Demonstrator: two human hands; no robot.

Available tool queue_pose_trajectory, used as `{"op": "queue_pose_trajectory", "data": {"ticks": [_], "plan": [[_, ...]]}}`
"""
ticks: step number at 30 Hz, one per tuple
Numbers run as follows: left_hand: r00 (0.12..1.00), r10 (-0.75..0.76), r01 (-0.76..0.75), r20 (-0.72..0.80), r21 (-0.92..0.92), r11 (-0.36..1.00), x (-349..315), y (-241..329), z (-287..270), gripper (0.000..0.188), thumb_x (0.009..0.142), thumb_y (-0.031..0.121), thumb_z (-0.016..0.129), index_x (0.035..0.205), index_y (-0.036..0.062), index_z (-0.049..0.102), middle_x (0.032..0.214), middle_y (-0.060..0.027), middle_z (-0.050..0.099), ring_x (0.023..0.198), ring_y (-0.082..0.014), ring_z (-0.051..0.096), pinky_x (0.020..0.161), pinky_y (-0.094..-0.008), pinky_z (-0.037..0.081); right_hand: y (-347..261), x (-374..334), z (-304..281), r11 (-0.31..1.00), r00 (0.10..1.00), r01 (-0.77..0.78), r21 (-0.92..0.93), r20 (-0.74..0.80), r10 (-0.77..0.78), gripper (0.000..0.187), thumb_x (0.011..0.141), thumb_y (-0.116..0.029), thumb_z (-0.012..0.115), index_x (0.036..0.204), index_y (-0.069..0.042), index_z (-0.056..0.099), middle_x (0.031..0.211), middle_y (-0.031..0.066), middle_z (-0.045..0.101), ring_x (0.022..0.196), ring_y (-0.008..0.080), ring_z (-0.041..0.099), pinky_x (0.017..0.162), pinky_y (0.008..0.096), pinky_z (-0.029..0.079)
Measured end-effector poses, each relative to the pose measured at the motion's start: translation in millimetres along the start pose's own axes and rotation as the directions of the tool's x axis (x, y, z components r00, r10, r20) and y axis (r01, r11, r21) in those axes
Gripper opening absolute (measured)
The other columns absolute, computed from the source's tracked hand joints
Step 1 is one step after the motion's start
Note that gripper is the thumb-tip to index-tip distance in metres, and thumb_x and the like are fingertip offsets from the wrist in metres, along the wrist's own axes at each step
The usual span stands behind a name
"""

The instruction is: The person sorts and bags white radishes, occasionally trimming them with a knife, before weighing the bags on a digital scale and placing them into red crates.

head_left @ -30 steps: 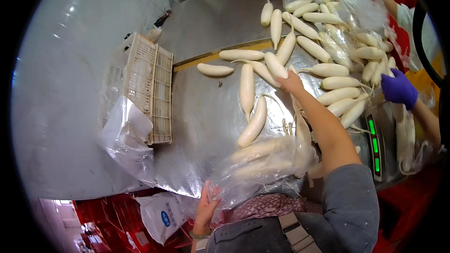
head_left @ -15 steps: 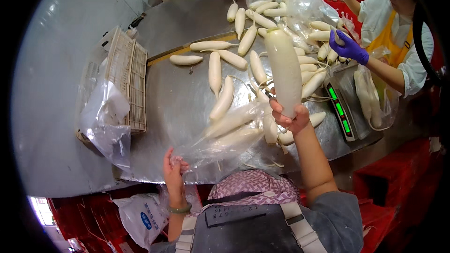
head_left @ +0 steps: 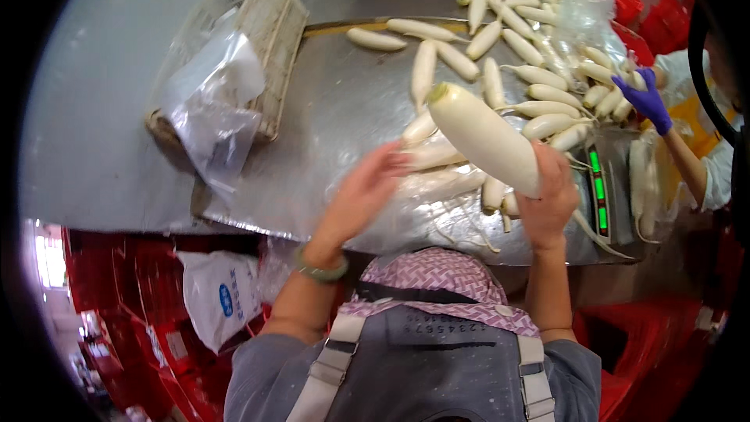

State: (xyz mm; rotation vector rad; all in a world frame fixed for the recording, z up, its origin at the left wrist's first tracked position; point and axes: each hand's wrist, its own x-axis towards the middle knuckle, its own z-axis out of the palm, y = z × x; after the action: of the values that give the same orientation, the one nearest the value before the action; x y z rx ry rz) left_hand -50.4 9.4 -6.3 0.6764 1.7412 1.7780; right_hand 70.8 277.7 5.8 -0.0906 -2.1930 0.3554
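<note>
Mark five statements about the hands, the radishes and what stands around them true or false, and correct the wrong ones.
1. The right hand grips a radish. True.
2. The radish's greenish end points toward the person. False: it points away, toward the upper left.
3. The crate is to the left of the radishes. True.
4. The bracelet is on the right wrist. False: it is on the left wrist, below the left hand.
5. The display on the right glows red. False: it glows green.
</note>
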Motion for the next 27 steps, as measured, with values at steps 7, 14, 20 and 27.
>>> {"op": "queue_pose_trajectory", "data": {"ticks": [7,14,20,27], "plan": [[0.990,0.128,-0.069,0.063,-0.573,0.817,3.6,13.9,62.0,0.063,0.082,0.017,0.073,0.135,0.0008,0.044,0.127,-0.0108,0.054,0.118,-0.0196,0.051,0.100,-0.0338,0.042,-13.8,1.2,-10.4,0.941,0.943,0.320,-0.109,-0.061,-0.327,0.038,0.072,-0.007,0.070,0.109,-0.014,0.067,0.100,0.0033,0.064,0.084,0.0232,0.062,0.075,0.0339,0.047],[0.980,0.192,-0.191,-0.061,-0.573,0.797,0.7,3.1,47.1,0.075,0.074,0.016,0.079,0.137,0.0029,0.040,0.138,-0.0151,0.046,0.126,-0.0255,0.047,0.105,-0.0375,0.041,-10.8,-16.6,-18.1,0.980,0.980,-0.176,-0.089,-0.110,0.166,0.052,0.077,-0.001,0.065,0.127,-0.003,0.050,0.127,0.0135,0.051,0.118,0.0276,0.049,0.101,0.0379,0.037],[0.949,0.272,-0.314,-0.160,-0.403,0.860,-5.9,-13.8,28.0,0.081,0.072,0.018,0.076,0.142,0.0182,0.035,0.149,-0.0175,0.033,0.133,-0.0317,0.040,0.100,-0.0417,0.046,27.7,-70.4,-9.0,0.138,0.499,-0.588,0.797,0.223,0.837,0.016,0.084,0.003,0.060,0.099,-0.002,0.060,0.095,0.0036,0.061,0.086,0.0107,0.057,0.076,0.0237,0.047],[0.872,0.489,-0.470,-0.021,-0.310,0.826,2.9,-24.1,25.4,0.070,0.070,0.009,0.079,0.129,0.0208,0.043,0.148,-0.0174,0.030,0.137,-0.0385,0.032,0.102,-0.0489,0.045,-1.1,-56.8,3.8,-0.375,0.606,-0.648,0.662,0.747,0.273,0.043,0.091,-0.019,0.060,0.128,0.001,0.050,0.118,0.0156,0.060,0.104,0.0241,0.062,0.087,0.0338,0.053]]}}
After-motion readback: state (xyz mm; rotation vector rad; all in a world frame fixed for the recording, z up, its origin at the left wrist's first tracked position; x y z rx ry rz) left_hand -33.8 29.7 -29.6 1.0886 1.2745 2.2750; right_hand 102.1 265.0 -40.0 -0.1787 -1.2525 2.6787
